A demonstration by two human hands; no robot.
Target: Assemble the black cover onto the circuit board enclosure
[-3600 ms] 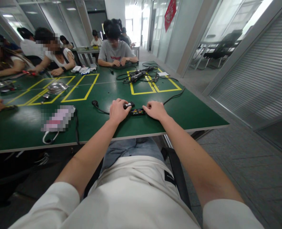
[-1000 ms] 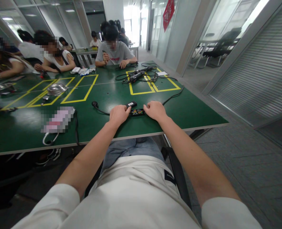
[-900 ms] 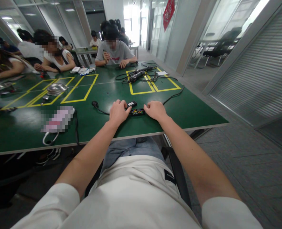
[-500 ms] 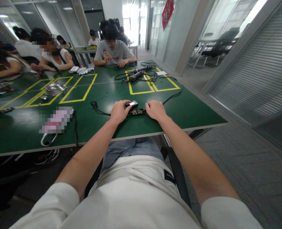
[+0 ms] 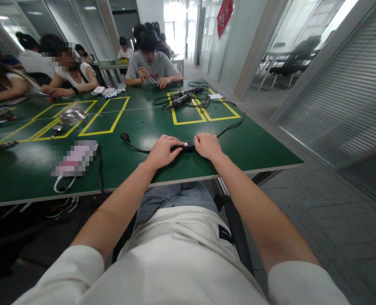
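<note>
On the green table (image 5: 254,148) in front of me, a small black case (image 5: 188,146) with a white label lies between my two hands. My left hand (image 5: 164,151) is closed with thumb and fingers on the left part of its cover, which sits over the case's body. At the right end, my right hand (image 5: 207,146) has its fingers curled round the black cable (image 5: 231,127) where it leaves the case. Another stretch of cable runs from under my left hand to a black plug (image 5: 124,137). The circuit board inside is hidden under the cover.
Yellow tape outlines mark the table. Black tools with tangled cords (image 5: 183,100) lie at the far side, a metal bowl-shaped part (image 5: 73,116) at left. A blurred pinkish item (image 5: 76,159) rests near the front edge. People sit across and at left.
My left hand has brought the labelled cover down and towards me onto the case, covering the circuit board that was showing. My right hand has stayed in place.
</note>
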